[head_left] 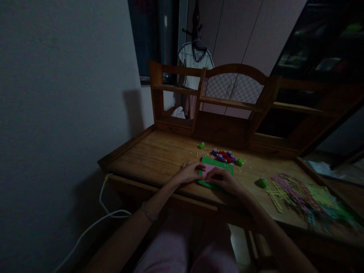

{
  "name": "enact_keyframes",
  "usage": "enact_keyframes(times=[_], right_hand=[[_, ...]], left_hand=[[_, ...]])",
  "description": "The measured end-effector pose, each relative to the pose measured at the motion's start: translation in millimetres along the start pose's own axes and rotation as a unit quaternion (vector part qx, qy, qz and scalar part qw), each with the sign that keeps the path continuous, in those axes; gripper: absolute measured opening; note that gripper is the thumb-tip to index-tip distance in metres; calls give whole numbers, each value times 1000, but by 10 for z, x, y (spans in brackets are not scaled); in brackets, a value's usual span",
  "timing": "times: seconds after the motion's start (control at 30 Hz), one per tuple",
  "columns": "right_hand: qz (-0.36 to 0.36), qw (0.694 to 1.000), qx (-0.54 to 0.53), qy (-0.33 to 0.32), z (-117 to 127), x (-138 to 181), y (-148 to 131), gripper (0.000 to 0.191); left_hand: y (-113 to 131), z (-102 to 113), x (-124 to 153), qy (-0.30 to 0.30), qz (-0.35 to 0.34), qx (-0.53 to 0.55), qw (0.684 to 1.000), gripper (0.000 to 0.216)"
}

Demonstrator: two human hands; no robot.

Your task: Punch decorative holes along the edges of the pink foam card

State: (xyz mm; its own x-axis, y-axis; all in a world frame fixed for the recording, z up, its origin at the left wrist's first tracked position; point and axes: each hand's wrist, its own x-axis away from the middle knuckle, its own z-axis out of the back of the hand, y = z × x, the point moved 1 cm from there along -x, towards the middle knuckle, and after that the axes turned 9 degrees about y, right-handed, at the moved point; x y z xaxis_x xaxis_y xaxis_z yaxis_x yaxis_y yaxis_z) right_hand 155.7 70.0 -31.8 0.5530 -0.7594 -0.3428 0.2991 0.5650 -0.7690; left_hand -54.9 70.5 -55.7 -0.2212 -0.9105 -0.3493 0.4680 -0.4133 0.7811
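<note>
A green sheet (pixel 217 163) lies on the wooden desk (pixel 159 155) with a pink sheet (pixel 209 168) on top of it. My left hand (pixel 190 171) rests at the left edge of the sheets, fingers on the pink one. My right hand (pixel 223 179) lies over the sheets' right near part, fingers bent onto the pink sheet. Behind the sheets sits a cluster of small red and purple punches (pixel 223 155). The dim light hides how firmly either hand grips.
Green punches sit at the back (pixel 201 145), beside the cluster (pixel 239 162) and to the right (pixel 262 182). Punched paper strips (pixel 301 195) pile at the right. A shelf hutch (pixel 227 110) stands at the desk's back. A white cable (pixel 93 223) hangs left.
</note>
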Motion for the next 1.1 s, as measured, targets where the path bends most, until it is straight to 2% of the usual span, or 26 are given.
enact_keyframes(times=[0.23, 0.47, 0.67, 0.77, 0.87, 0.93, 1.03, 1.1], right_hand=[[30, 1000, -8, 0, 46, 17, 24, 27], [11, 999, -4, -35, 151, 71, 12, 23], [-1, 998, 4, -66, 265, 178, -88, 20], [-3, 997, 15, -79, 307, 222, -143, 19], [-5, 996, 21, -83, 349, 241, -143, 22], [-16, 996, 27, -84, 374, 243, -112, 29], [-38, 996, 35, -69, 380, 238, -51, 36], [-34, 998, 32, -48, 350, 231, -19, 33]], left_hand=[[51, 17, 4, -11, 6, 17, 1000, 48], [56, 20, 5, -13, 16, 7, 1000, 47], [46, 23, 14, -6, -12, -40, 999, 43], [92, 24, 60, 1, -31, -86, 996, 34], [151, 7, 121, 17, -67, -133, 989, 22], [192, -11, 165, 19, -119, -156, 980, 19], [274, -39, 244, -18, -216, -185, 959, 31], [348, -52, 307, -51, -250, -211, 943, 37]])
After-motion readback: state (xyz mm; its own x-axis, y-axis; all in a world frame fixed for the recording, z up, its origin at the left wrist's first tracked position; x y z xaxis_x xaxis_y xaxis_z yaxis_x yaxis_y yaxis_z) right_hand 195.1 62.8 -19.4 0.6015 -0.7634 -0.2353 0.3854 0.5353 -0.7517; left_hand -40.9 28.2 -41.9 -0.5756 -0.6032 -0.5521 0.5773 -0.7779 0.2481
